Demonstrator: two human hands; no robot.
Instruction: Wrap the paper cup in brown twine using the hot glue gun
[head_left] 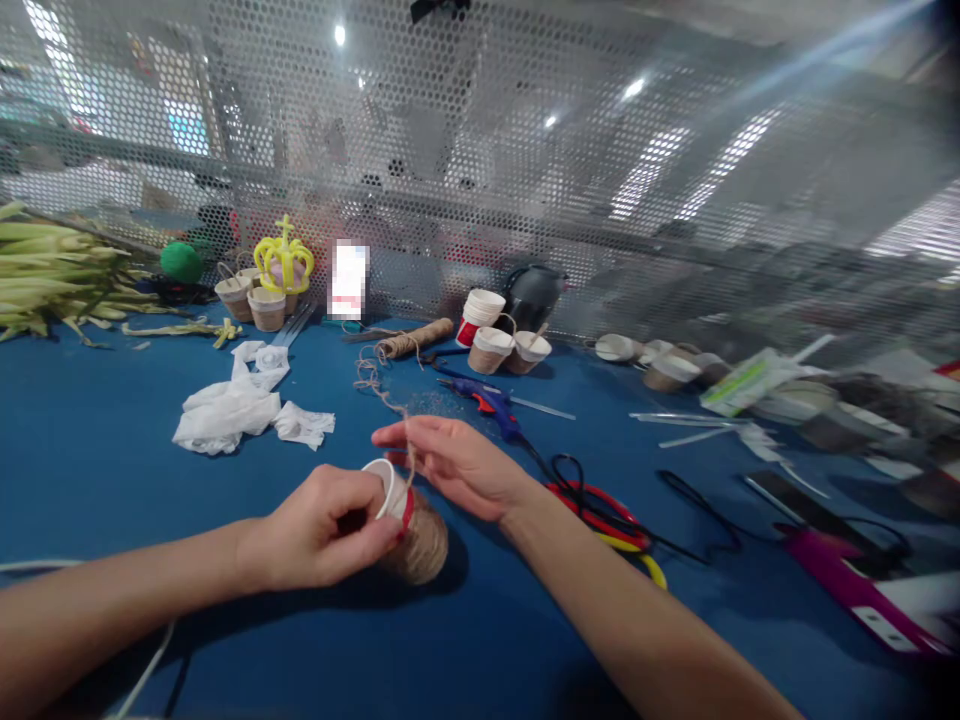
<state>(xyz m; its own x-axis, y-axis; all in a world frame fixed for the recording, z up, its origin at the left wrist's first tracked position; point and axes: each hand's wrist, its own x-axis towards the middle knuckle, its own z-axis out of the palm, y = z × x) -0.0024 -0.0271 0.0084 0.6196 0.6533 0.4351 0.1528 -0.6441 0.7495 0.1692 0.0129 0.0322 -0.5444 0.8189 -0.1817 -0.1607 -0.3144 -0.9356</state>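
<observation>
Pinched in my left hand (330, 525) is the white rim of a paper cup (386, 487), tilted on its side, its lower part wrapped in brown twine (421, 545) below a red band. My right hand (457, 465) is just beyond the cup, fingers stretched out and slightly curled, with a strand of twine (409, 450) passing by them. That strand runs back to a twine roll (416, 339) on the blue table (300, 650). Whether the right fingers grip the strand is unclear.
A blue glue gun (480, 396) and coiled cables (600, 515) lie right of my hands. Crumpled white tissue (229, 410) is at the left. Twine-wrapped cups (491, 350) stand at the back, before a perforated metal screen (450, 150). A purple power strip (847, 590) sits at right.
</observation>
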